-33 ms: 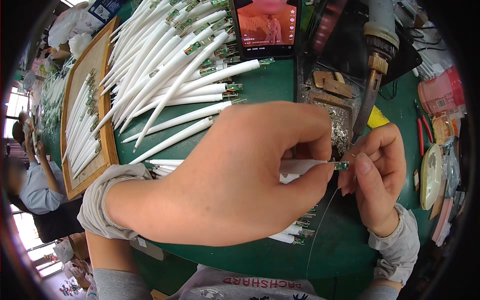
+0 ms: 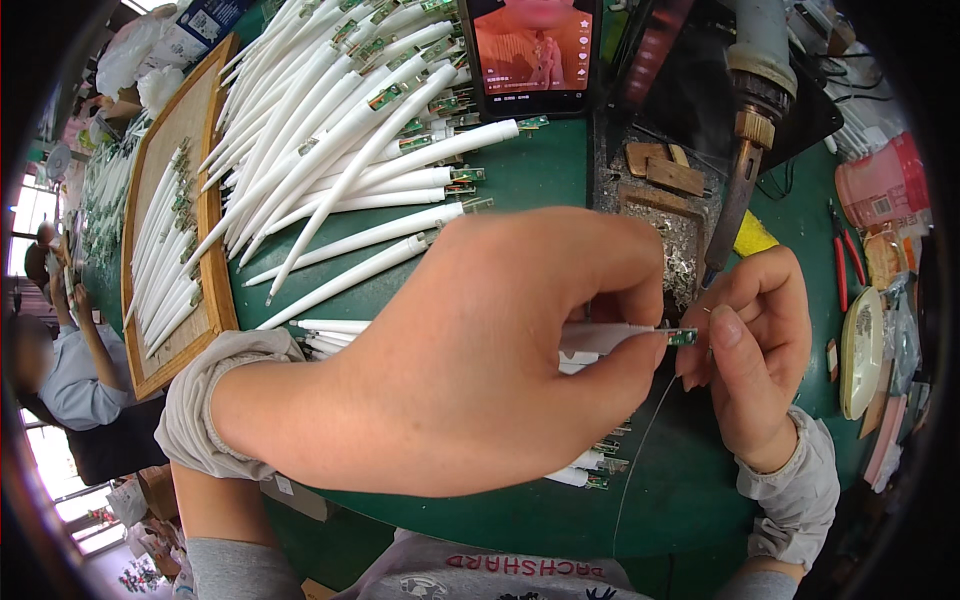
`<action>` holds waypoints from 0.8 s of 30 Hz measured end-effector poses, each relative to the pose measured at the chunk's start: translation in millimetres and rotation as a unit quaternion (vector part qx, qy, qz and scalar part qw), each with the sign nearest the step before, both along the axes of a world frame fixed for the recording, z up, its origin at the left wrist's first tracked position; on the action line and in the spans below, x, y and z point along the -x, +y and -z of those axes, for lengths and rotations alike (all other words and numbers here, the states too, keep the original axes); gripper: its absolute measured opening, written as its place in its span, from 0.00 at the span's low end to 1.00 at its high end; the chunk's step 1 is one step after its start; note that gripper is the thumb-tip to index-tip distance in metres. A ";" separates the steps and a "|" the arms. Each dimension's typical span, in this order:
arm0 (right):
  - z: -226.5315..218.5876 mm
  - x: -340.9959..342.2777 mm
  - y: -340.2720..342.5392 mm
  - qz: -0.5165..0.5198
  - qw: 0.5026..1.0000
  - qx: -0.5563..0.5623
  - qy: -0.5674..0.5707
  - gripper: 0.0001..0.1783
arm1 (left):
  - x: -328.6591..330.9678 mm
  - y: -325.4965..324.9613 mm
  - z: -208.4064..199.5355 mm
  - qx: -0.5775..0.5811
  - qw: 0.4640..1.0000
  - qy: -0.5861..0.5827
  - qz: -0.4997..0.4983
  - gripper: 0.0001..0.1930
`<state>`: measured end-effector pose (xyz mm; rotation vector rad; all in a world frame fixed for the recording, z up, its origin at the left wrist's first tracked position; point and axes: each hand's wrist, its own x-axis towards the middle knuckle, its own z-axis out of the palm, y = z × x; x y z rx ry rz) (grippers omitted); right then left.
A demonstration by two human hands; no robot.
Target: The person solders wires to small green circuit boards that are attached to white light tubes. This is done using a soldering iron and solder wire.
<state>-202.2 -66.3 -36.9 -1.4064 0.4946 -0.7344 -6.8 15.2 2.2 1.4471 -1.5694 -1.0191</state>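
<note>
My left hand (image 2: 450, 350) is closed in a pinch round a white stylus (image 2: 600, 337), whose green circuit-board end (image 2: 682, 337) points right. Most of the stylus is hidden behind the hand. Just right of the board, my right hand (image 2: 755, 345) pinches a thin solder wire (image 2: 641, 450) between thumb and finger. The wire's tip pokes out by the thumb, and its length trails down over the green table. Above both hands, a soldering iron (image 2: 745, 150) slants down, its dark tip close to my right forefinger.
Many white styluses (image 2: 330, 150) with circuit-board ends lie heaped at the far left, beside a wood-framed tray (image 2: 222, 200) with more. A phone (image 2: 530, 105) stands at the back. Solder scraps fill a metal holder (image 2: 625, 175). Red-handled pliers (image 2: 841, 270) and a pale dish (image 2: 860, 355) lie right.
</note>
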 end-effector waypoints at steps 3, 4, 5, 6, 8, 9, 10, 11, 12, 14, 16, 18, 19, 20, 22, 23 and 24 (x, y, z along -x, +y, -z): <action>5.6 1.5 -4.8 -0.009 1.000 0.022 -0.015 0.10 | 2.5 1.8 6.9 0.040 0.999 -0.009 0.003 0.04; 6.6 2.0 -5.7 -0.009 0.999 0.034 -0.025 0.10 | 3.4 2.9 10.6 0.068 0.998 -0.002 0.015 0.04; 6.6 2.6 -6.4 -0.008 0.998 0.047 -0.035 0.10 | 4.5 4.3 12.4 0.096 0.995 0.005 0.027 0.04; 6.5 3.3 -7.2 -0.007 0.998 0.048 -0.035 0.10 | 5.9 6.0 12.7 0.097 0.995 0.004 0.028 0.04; 7.2 3.3 -9.0 -0.010 0.998 0.050 -0.028 0.09 | 8.9 10.3 13.7 0.095 0.995 -0.010 0.042 0.05; 7.9 2.8 -9.3 -0.011 0.998 0.051 -0.029 0.09 | 11.4 13.4 16.3 0.096 0.994 -0.011 0.041 0.05; 8.4 2.4 -9.0 -0.011 0.998 0.049 -0.027 0.09 | 15.0 17.1 20.1 0.125 0.989 -0.063 0.051 0.06; 8.5 2.2 -8.6 -0.009 0.998 0.048 -0.025 0.09 | 18.3 20.2 22.7 0.155 0.979 -0.114 0.061 0.08; 9.0 2.1 -8.3 -0.010 0.998 0.049 -0.026 0.09 | 21.1 23.2 23.9 0.156 0.979 -0.116 0.061 0.08; 10.3 1.8 -7.4 -0.007 0.999 0.043 -0.028 0.08 | 24.8 27.3 25.4 0.193 0.956 -0.204 0.077 0.10; 10.5 0.8 -6.0 -0.008 0.999 0.041 -0.029 0.08 | 23.9 26.1 29.6 0.205 0.950 -0.224 0.070 0.11; 9.9 1.8 -5.6 -0.005 0.999 0.041 -0.027 0.09 | 21.7 23.0 29.1 0.218 0.944 -0.240 0.066 0.11; 9.7 2.3 -5.7 -0.009 0.999 0.043 -0.021 0.09 | 19.2 21.7 26.8 0.220 0.936 -0.271 0.050 0.10; 9.4 3.0 -5.8 -0.012 0.999 0.044 -0.015 0.09 | 16.8 20.3 23.4 0.221 0.927 -0.301 0.035 0.10; 8.7 3.3 -5.4 -0.014 0.999 0.040 -0.016 0.09 | 9.8 22.0 -3.8 0.168 0.884 -0.436 0.016 0.09; 8.9 3.1 -5.5 -0.014 0.999 0.035 -0.013 0.09 | 4.4 22.2 -11.7 0.110 0.823 -0.557 -0.003 0.08; 9.0 2.8 -5.3 -0.013 0.999 0.035 -0.012 0.09 | -1.7 21.5 -9.4 0.112 0.823 -0.557 -0.002 0.08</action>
